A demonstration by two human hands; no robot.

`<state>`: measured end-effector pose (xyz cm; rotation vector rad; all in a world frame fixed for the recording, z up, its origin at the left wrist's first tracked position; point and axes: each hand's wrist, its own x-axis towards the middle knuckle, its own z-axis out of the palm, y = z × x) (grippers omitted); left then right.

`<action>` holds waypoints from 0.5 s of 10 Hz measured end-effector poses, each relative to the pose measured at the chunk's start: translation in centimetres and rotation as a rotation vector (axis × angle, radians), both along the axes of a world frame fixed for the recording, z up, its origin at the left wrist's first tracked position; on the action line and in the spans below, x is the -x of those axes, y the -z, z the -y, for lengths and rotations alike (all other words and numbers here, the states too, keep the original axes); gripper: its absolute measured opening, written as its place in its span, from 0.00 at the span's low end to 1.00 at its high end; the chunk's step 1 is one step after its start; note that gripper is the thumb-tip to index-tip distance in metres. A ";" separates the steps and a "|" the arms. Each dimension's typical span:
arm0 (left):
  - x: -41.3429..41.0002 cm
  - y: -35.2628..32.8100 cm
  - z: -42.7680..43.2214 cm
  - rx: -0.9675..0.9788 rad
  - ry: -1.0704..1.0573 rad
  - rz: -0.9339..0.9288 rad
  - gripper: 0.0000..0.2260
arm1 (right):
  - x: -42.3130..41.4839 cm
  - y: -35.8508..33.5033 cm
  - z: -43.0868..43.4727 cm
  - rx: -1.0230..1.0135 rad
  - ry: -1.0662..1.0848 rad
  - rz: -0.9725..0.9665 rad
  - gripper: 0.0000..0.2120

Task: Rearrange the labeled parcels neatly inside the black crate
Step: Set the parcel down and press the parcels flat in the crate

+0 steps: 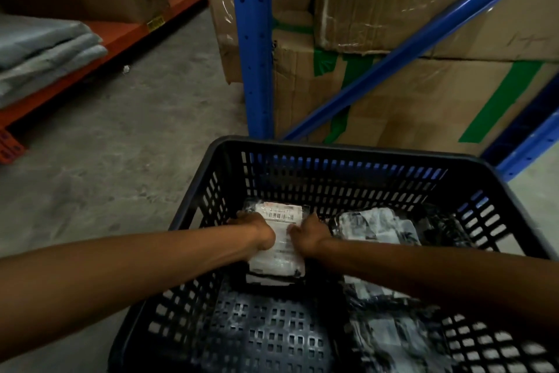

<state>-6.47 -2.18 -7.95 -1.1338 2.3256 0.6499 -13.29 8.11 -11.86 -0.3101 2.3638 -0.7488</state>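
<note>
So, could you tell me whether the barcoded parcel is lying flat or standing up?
Flat: the barcoded parcel lies label-up between both hands.

Crate [348, 157] matt perforated plastic; parcels [279, 239] glossy film, seemingly.

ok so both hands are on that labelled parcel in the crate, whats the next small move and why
Probably slide the labelled parcel back against the far wall of the black crate. The left hand and right hand grip its sides, it sits slightly short of that wall, and other parcels already lie to its right.
</note>
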 end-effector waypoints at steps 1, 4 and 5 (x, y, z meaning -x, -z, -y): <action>-0.5 -0.7 -1.3 0.072 0.091 -0.049 0.35 | 1.7 -4.2 -1.7 -0.039 -0.209 -0.107 0.18; -1.2 3.0 -10.4 0.053 0.946 -0.194 0.52 | 4.2 -5.8 -18.6 -0.427 -0.990 -0.651 0.42; -0.7 5.2 -12.2 0.119 0.932 -0.205 0.53 | 3.5 -3.0 -20.9 -0.596 -1.042 -0.703 0.43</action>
